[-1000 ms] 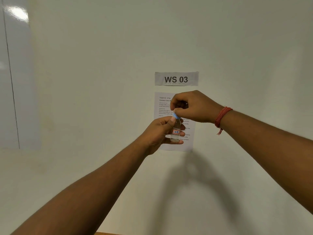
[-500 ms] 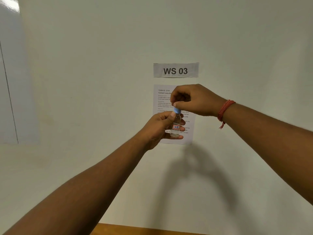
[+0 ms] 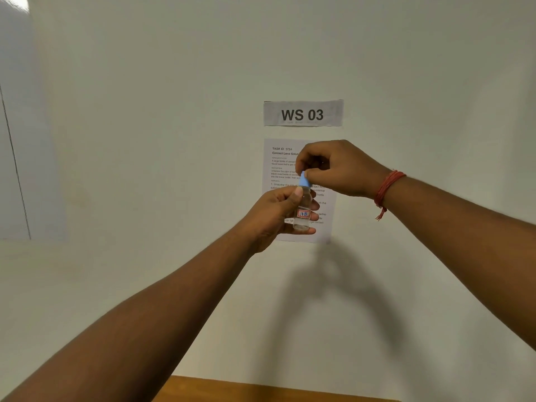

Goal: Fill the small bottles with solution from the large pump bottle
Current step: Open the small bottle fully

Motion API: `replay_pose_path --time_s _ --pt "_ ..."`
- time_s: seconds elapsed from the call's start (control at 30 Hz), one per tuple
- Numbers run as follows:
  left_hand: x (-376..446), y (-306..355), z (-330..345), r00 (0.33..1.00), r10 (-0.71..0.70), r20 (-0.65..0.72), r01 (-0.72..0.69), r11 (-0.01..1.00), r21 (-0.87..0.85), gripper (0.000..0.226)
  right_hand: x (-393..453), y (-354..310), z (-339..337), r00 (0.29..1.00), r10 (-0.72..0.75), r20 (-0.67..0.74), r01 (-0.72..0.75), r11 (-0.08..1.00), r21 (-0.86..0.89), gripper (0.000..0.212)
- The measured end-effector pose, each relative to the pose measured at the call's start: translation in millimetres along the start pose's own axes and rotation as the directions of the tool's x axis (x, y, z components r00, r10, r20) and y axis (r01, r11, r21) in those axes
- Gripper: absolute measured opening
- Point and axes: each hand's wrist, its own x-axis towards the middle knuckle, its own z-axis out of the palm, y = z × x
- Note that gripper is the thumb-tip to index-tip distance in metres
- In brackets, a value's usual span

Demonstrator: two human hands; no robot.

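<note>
A small clear plastic bottle (image 3: 302, 211) is held upright in mid-air, in front of the wall, at about chest-to-face height for the person. It carries a white sticker outlined in red (image 3: 303, 213), hand-marked "17B". A little clear liquid sits at its bottom; how full it is otherwise cannot be judged.

A pale blue pointed cap (image 3: 304, 179) sits at the bottle's neck, tilted slightly. Whether it is screwed on or loose cannot be told.

The left hand (image 3: 278, 213) wraps the bottle's body, thumb pressed near the shoulder, fingertips curling round the far side and under the base. The right hand (image 3: 333, 169) comes in from above, thumb and forefinger pinching the blue cap, other fingers curled in. A red thread band (image 3: 387, 185) circles the right wrist, a loose end dangling.

Behind the hands, a white printed instruction sheet (image 3: 282, 169) is stuck to the pale wall (image 3: 145, 140); above it a grey paper label (image 3: 303, 113) reads "WS 03". The arms throw a soft shadow on the wall below the sheet. A strip of brown wooden surface (image 3: 261, 390) shows at the bottom edge.
</note>
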Motion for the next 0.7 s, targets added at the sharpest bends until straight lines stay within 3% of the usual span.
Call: replay_pose_path --time_s 0.43,0.7 --pt "-18 -31 -3 0.997 0.005 0.074 -0.005 1.0 -0.001 0.027 -40 34 29 0.986 0.068 -0.151 -0.057 0.996 0.074 0.016" --pt "-80 -109 8 0.992 -0.073 0.103 0.065 0.995 0.074 0.02 -128 67 122 0.991 0.127 -0.033 -0.122 0.984 0.131 0.011"
